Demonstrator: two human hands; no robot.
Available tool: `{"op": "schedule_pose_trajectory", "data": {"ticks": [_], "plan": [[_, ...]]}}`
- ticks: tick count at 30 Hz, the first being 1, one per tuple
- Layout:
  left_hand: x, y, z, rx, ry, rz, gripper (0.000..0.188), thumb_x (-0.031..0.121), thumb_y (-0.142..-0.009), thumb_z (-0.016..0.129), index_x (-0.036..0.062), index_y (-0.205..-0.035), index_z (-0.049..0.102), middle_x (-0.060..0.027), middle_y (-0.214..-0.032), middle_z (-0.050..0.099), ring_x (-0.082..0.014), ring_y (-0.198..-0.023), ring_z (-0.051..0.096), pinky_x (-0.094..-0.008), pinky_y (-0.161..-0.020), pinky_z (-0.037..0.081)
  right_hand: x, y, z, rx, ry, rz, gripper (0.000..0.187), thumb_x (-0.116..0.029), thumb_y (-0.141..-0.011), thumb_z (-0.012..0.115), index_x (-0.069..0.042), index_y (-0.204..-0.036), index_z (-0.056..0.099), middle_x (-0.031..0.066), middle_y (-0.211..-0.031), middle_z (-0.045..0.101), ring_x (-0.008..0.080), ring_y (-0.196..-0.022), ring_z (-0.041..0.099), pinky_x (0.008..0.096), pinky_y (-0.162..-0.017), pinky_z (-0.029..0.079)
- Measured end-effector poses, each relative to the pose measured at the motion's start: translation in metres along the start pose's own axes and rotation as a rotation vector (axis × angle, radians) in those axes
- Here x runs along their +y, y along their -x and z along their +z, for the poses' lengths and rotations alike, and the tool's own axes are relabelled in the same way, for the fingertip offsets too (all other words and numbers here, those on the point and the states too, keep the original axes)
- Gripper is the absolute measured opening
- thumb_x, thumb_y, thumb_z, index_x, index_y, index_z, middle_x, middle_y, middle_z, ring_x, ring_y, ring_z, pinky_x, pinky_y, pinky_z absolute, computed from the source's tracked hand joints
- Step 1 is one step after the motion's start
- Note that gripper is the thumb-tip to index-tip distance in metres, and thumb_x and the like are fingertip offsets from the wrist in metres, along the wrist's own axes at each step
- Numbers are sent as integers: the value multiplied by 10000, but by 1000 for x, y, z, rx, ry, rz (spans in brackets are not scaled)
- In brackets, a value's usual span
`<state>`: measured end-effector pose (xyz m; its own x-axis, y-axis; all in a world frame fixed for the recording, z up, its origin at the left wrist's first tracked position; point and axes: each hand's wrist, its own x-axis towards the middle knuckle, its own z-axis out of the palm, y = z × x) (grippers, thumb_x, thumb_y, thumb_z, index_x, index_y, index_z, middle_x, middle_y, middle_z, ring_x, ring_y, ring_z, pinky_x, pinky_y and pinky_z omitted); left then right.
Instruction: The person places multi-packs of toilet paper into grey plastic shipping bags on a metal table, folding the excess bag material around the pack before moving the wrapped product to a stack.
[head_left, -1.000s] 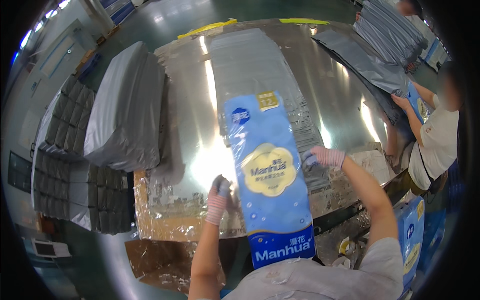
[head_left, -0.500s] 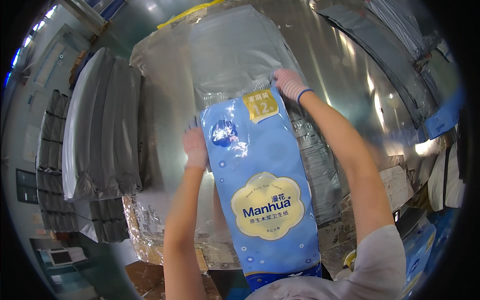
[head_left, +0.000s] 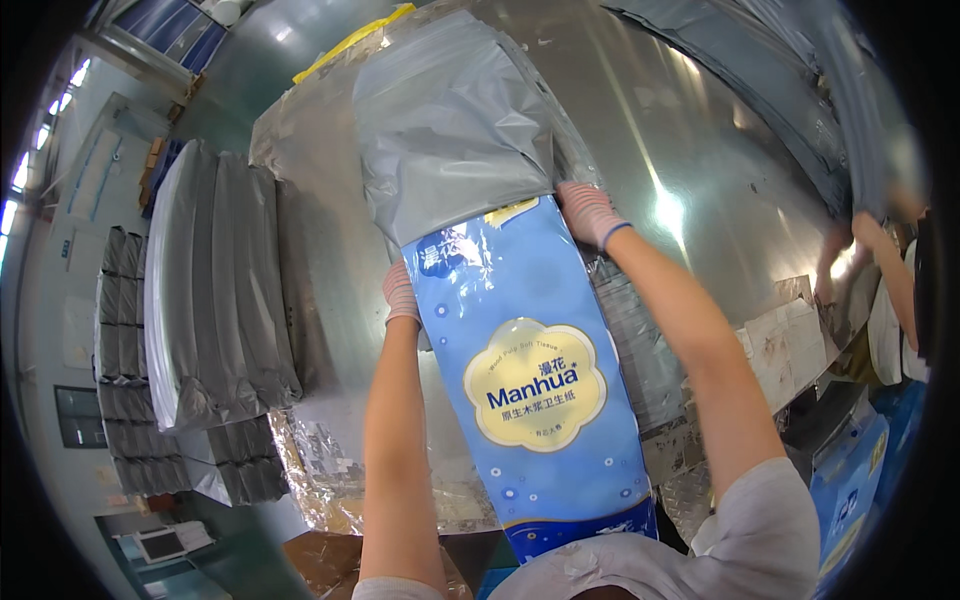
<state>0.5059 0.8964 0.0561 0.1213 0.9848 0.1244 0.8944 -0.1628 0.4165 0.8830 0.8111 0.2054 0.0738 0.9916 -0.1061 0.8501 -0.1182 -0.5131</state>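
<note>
A long blue pack of toilet paper (head_left: 530, 290) with a cream flower-shaped label lies lengthwise before me, its near end against my body. The mouth of a grey plastic bag (head_left: 450, 130) covers its far end, with the bag creased and spread away from me. Both hands wear striped pinkish gloves. My right hand (head_left: 588, 212) is closed on the bag's edge at the pack's far right corner. On the left side, my left hand (head_left: 401, 292) is curled at the bag's lower left edge, against the pack; its fingertips are partly hidden.
The metal table (head_left: 660, 130) is partly covered with worn clear film. Folded grey bags (head_left: 215, 290) are stacked at the left, and more grey sheets (head_left: 740, 100) lie at the far right. Another person's arm (head_left: 885, 265) reaches in at the right, near blue packs (head_left: 850, 480).
The grey bag's mouth has come over the pack's far end, covering most of the gold patch. My left hand has curled in against the pack; my right hand has shifted slightly nearer.
</note>
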Motion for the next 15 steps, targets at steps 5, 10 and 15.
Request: {"op": "schedule_pose_trajectory", "data": {"ticks": [5,10,15], "plan": [[136,73,-75,-523,-311,211,261,296,-778,564,53,-845,629,-171,-863,651,-332,-798,633,-403,-697,501,60,87,15,-2,129,-69,226,-243,-790,540,-48,-883,606,218,-865,618,381,-841,593,453,-715,473],[131,370,-115,-702,-122,114,223,288,-765,582,80,-812,645,-172,-708,624,-328,-662,625,-428,-586,490,72,341,49,-484,255,-209,182,-167,-719,559,-64,-869,579,140,-800,625,322,-768,621,453,-658,484],[134,462,-121,-1159,-92,16,357,397,-741,579,147,-984,652,-157,-895,657,-316,-886,629,-411,-743,501,57,450,75,-928,308,-19,308,-266,-760,546,-81,-993,625,184,-901,647,317,-797,639,427,-654,503]]}}
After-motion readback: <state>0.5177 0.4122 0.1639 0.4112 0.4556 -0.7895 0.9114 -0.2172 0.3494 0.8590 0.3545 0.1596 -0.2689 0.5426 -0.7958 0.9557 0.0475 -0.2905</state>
